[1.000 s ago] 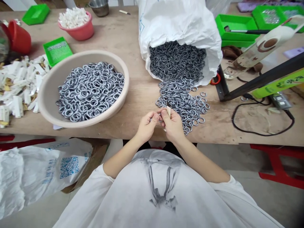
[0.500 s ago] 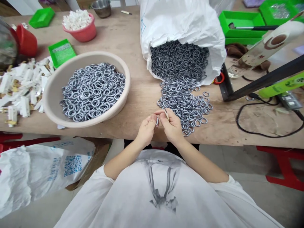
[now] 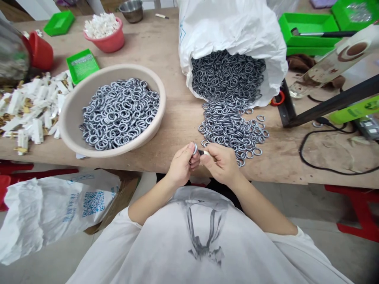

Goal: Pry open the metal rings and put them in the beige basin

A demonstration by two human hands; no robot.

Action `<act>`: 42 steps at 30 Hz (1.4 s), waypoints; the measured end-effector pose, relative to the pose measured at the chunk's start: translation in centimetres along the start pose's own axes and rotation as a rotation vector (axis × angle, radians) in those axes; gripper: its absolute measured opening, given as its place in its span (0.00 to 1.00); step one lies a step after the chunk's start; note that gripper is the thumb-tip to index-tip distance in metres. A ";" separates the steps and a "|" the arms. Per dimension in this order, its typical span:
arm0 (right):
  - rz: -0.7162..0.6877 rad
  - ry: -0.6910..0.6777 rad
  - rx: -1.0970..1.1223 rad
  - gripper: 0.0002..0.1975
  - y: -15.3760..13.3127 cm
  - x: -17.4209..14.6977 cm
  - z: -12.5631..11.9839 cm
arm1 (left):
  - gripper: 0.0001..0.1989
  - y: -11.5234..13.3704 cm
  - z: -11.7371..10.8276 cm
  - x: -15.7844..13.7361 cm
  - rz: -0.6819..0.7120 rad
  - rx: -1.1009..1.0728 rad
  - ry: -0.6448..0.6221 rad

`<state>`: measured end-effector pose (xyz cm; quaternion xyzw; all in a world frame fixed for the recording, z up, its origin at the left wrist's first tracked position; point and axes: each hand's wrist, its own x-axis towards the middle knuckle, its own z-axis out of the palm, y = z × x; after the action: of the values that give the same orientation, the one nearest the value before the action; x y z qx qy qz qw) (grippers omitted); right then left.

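Observation:
My left hand (image 3: 181,165) pinches a single grey metal ring (image 3: 195,148) at the table's front edge. My right hand (image 3: 222,161) holds a small pale-handled tool (image 3: 206,153) whose dark tip points at that ring. Just beyond my hands lies a pile of loose rings (image 3: 232,130) spilling from a white sack (image 3: 231,35) lying on its side. To the left stands a beige basin (image 3: 75,110) filled with more rings (image 3: 120,112).
White and tan small parts (image 3: 32,106) are heaped at the table's left. A pink bowl (image 3: 110,41), red cup (image 3: 41,53) and green trays (image 3: 82,64) sit behind. A black stand (image 3: 325,106), cable (image 3: 328,167) and green tray (image 3: 309,27) are right. A white bag (image 3: 44,213) lies below.
My right hand has turned the tool from upright to lying sideways, its tip now against the ring in my left hand. Both hands stay at the table edge.

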<state>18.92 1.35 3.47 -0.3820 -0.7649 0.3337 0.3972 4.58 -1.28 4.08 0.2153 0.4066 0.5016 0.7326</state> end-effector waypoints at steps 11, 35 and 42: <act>0.008 -0.092 -0.172 0.25 -0.3 -0.3 -0.2 | 0.29 -0.3 0.1 -0.3 -0.001 -0.009 -0.022; 0.332 -0.439 -0.970 0.15 4.4 2.9 -0.4 | 0.23 1.0 -5.7 0.1 -0.016 0.209 0.071; 0.382 -0.280 -0.666 0.10 5.1 2.7 -0.7 | 0.23 1.0 -5.4 0.5 0.029 0.300 -0.056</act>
<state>20.05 6.30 0.56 -0.5756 -0.7931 0.1844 0.0750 -0.25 -0.89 1.49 0.3420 0.4531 0.4397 0.6960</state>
